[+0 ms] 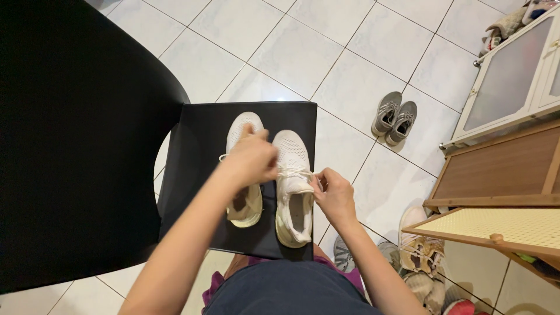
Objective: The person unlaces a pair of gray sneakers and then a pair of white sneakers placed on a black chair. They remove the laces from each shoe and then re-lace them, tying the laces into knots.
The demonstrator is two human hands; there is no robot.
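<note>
White knit sneakers (293,186) sit paired mid-seat on the black chair (192,140) — left hand (252,158) and right hand (332,195) each pinch a lace end (294,173) of the right shoe.

One view only, from a camera worn on the person's head; it looks almost straight down over the person's lap and forearms at a black stool seat (201,175) close below, about arm's length off; the white tiled floor (326,52) fills the upper frame, farther away; wide lens, edges bowed; no second view shares the scene.
</note>
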